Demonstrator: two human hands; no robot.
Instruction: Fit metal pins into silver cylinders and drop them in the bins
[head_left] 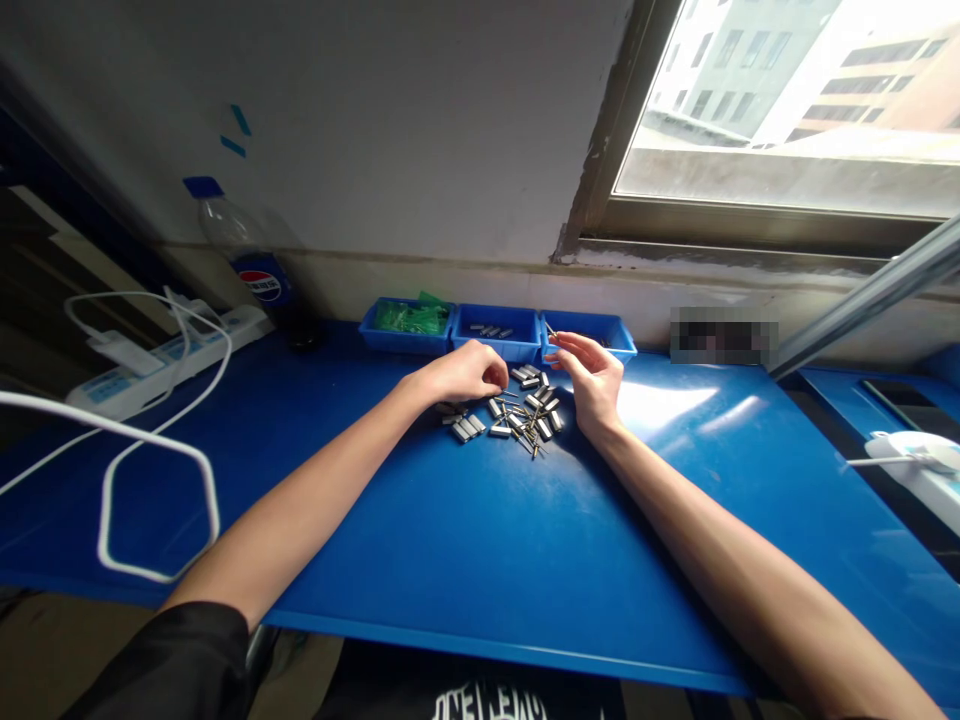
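The right hand (595,383) pinches a thin pin (551,329) at the right bin (625,354); the left hand (466,373) has narrow fingers, its grip unclear. Middle bin (517,351) has some pieces (491,331); a metal pile (533,401) is left on the worktop (450,540).

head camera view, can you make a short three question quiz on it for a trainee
1. Which bin holds the green pieces: a) the left, b) the middle, c) the right?
2. True or false: the left hand is by the loose metal pieces.
3. Fill the gap: the bottle has a ____ cap.

Key:
1. a, the left bin
2. True
3. blue
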